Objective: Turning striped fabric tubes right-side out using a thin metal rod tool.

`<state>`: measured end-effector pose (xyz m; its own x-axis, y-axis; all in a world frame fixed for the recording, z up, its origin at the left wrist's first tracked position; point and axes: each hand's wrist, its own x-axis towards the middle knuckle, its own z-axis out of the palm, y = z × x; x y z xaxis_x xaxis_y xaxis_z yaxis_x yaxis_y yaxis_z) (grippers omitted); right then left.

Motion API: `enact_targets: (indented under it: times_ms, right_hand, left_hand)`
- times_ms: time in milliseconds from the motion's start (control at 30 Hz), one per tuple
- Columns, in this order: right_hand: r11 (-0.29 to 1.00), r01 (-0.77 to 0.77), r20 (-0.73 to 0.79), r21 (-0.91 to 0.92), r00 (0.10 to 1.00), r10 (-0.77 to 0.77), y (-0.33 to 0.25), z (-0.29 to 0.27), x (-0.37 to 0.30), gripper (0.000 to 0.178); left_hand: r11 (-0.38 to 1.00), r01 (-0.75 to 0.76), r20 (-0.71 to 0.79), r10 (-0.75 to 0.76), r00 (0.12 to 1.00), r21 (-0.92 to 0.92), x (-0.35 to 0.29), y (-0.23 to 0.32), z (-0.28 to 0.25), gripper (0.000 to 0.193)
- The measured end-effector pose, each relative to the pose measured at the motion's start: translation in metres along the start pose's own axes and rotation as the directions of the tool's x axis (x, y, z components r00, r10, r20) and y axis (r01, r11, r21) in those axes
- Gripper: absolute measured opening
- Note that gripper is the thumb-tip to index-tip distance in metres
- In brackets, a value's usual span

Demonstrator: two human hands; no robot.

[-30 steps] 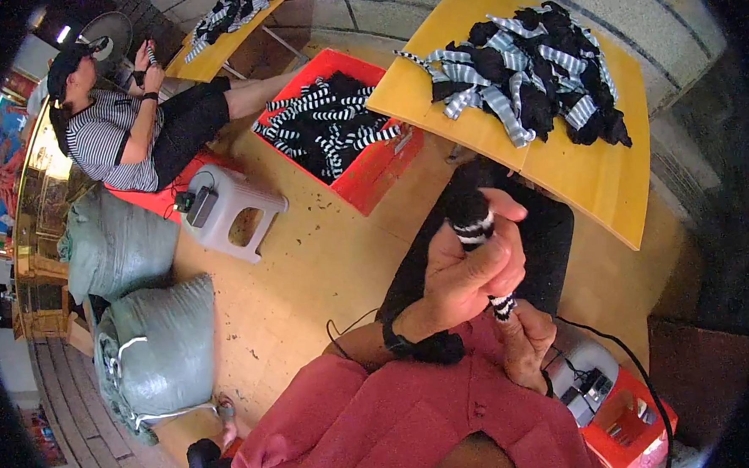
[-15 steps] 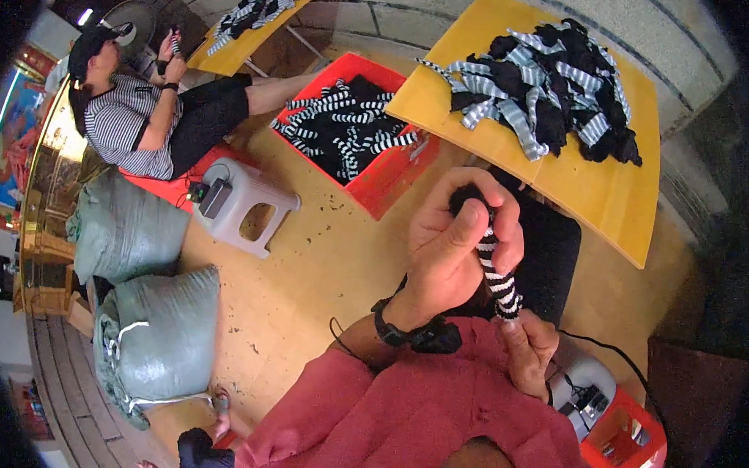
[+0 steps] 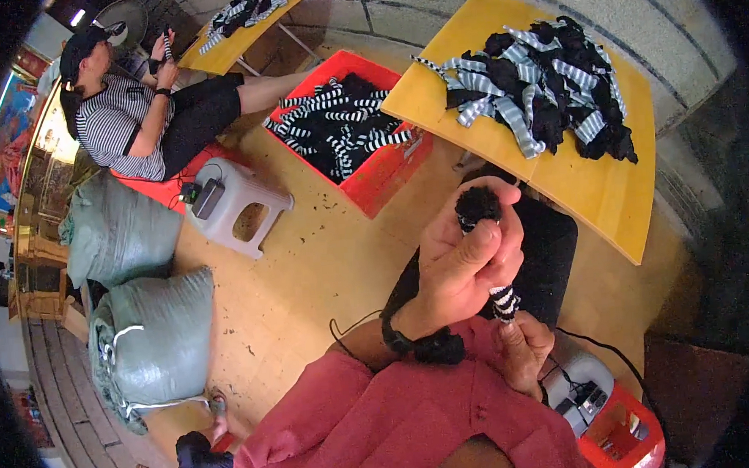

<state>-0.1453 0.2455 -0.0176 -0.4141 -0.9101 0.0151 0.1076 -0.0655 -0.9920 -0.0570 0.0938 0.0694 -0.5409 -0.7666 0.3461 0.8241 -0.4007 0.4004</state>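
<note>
Head view has my left hand [image 3: 465,259] with its fingers wrapped round a black-and-white striped sock [image 3: 482,220], while my right hand [image 3: 523,349] pinches its lower end. Ahead, the yellow desk [image 3: 592,189] carries a sock pile [image 3: 545,89]; a red crate [image 3: 388,170] sits on the wooden floor [image 3: 309,271].

Yellow counter [image 3: 597,197], near: bears a loose heap of black and striped socks [image 3: 540,85] toward its far end, the near end bare. Second yellow counter [image 3: 233,46], far: bears a smaller pile of the same striped socks [image 3: 244,5]. Wooden floor [image 3: 309,275]: carries a red crate [image 3: 384,170] of striped socks, a grey plastic stool [image 3: 238,209] beside it, and two filled grey-green sacks [image 3: 155,339] at the left.
</note>
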Motion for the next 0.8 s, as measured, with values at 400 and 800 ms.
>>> enact_targets:
  times_ms: [400, 800]
  right_hand:
    - [0.994, -0.001, -0.080, 0.112, 0.997, 0.010, -0.016, 0.011, 0.024, 0.019]
    - [0.973, -0.175, -0.078, -0.151, 0.983, 0.165, -0.031, 0.011, 0.022, 0.011]
  left_hand:
    - [0.981, 0.195, -0.041, -0.194, 0.980, 0.019, -0.012, -0.031, -0.012, 0.041]
    - [0.974, 0.114, -0.191, -0.076, 0.979, 0.198, -0.001, -0.023, -0.009, 0.033]
